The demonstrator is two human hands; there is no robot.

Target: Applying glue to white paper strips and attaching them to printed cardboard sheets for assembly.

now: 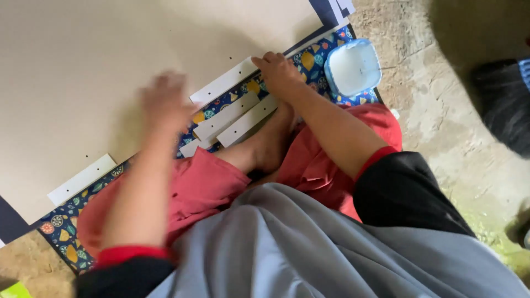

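You sit on the mat (66,232) with the board (110,66) lying before you over its far side, slats (234,118) lying on the mat between board and your foot (270,146), your right hand (279,72) on the board's edge, and the tub (353,66) to its right

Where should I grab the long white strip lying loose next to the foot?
Pinch the white strip by its two long edges near the middle, coming from above. It is narrow, flat and lies on the patterned mat, with another strip close beside it, so fingers likely fit best there.
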